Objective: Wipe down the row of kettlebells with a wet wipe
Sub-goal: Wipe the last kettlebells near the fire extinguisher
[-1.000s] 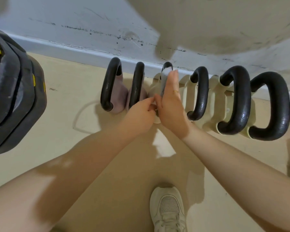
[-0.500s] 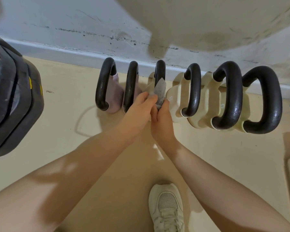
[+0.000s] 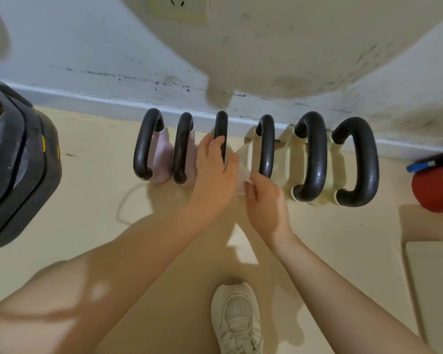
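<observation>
Several kettlebells with black handles stand in a row along the skirting board. The two on the left have pink bodies, the others cream ones. My left hand is wrapped around the black handle of the third kettlebell. My right hand pinches a crumpled white wet wipe low at that kettlebell's front, just right of my left hand. The third kettlebell's body is mostly hidden behind both hands.
A stack of black weight plates stands at the left. A red cylinder with a blue part lies at the right edge, with a pale mat in front of it. My white shoe is on the beige floor below.
My left hand has moved up and closed around the third handle. My right hand has come down off the handle with the wipe to the kettlebell's lower front.
</observation>
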A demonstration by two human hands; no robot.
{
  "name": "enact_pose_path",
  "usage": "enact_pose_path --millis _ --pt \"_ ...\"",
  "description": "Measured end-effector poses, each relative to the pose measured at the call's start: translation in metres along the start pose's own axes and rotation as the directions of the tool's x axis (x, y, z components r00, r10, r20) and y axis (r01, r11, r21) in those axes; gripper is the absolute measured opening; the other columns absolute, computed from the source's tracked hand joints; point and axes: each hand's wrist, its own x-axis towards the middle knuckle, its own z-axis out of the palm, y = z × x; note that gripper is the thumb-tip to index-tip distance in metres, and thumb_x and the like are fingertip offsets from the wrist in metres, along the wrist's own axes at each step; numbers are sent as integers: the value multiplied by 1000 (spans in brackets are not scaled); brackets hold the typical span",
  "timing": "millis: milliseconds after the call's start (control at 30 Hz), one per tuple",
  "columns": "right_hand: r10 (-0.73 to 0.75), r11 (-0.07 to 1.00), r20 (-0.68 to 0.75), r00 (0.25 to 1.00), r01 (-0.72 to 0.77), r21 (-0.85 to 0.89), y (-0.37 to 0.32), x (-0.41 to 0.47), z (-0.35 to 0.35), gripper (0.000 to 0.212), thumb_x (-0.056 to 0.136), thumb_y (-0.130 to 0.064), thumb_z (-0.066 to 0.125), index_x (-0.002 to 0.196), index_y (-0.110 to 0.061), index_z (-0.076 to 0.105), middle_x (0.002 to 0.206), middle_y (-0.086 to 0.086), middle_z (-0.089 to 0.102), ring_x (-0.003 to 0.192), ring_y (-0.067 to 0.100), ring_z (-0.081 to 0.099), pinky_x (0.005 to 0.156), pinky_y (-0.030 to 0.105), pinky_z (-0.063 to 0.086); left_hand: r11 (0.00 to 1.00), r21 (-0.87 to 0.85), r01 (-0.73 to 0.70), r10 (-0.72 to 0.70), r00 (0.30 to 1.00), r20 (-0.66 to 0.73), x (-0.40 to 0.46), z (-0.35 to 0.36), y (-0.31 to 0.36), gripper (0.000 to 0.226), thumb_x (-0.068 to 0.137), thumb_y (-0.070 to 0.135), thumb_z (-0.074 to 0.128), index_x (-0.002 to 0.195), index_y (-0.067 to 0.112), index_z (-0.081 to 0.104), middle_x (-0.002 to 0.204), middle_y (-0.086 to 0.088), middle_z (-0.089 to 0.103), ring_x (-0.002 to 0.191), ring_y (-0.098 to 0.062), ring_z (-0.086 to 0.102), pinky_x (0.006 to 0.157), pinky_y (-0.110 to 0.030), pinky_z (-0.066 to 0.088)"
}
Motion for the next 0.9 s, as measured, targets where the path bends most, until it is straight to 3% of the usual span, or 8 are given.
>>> enact_pose_path --millis 67,133,200,267,467,633,767,900 --pt "106 994 -84 991 -104 30 6 3 -30 41 91 -12 49 54 -20 33 55 -7 38 51 9 39 48 17 31 993 57 -101 99 994 34 -2 8 10 39 94 15 40 132 10 39 145 -6 31 130 -15 32 106 -14 23" --pt "235 970 -143 961 -222 99 15 10 -55 36 89 -19 53 55 -15 41 54 -4 45 55 13 45 53 22 35 988 92 -126 118 989 94 -1 21 16 38 93 9 39 131 8 41 135 -7 40 117 -12 41 96 -4 25" --pt "296 949 -192 936 -265 171 20 21 -73 29 88 -21 55 62 -9 48 59 1 52 62 20 52 58 29 40 999 49 -10 2 988 154 3 36 22 29 93 9 40 119 4 49 101 -6 57 92 -17 55 86 -18 42" --pt "303 943 -242 922 -254 213 23 30 -80 24 89 -22 56 70 -8 50 64 3 54 63 19 53 56 23 39 990 15 141 -140 957 255 8 47 25 17 93 11 42 105 4 53 80 -2 56 80 -22 57 67 -22 41" --pt "354 910 -214 910 -282 305 17 58 -53 8 86 -19 55 82 -14 50 69 -5 52 65 10 51 55 19 38 975 73 210 -222 911 349 21 52 21 29 92 23 50 118 9 55 109 -10 67 103 -23 61 89 -32 45" --pt "408 787 1 913 -352 507 4 67 -24 14 88 -29 57 87 -16 59 71 -5 60 56 5 56 41 11 44 975 -41 219 -188 909 373 29 51 13 18 90 13 51 76 24 56 84 -3 61 88 -23 59 93 -44 49" --pt "330 860 -83 940 -263 437 20 73 -28 25 92 -24 53 79 -5 62 62 -3 59 51 1 54 49 14 42 977 -25 213 -186 897 401 31 51 12 15 90 17 54 99 9 62 89 -7 66 85 -21 60 74 -29 47" --pt "257 920 -253 933 -156 360 24 85 -42 19 90 -13 51 72 -9 51 62 -6 49 57 5 45 54 11 38 982 -23 188 -163 902 399 31 49 8 24 89 18 55 109 5 61 106 -14 69 101 -26 63 92 -38 48"
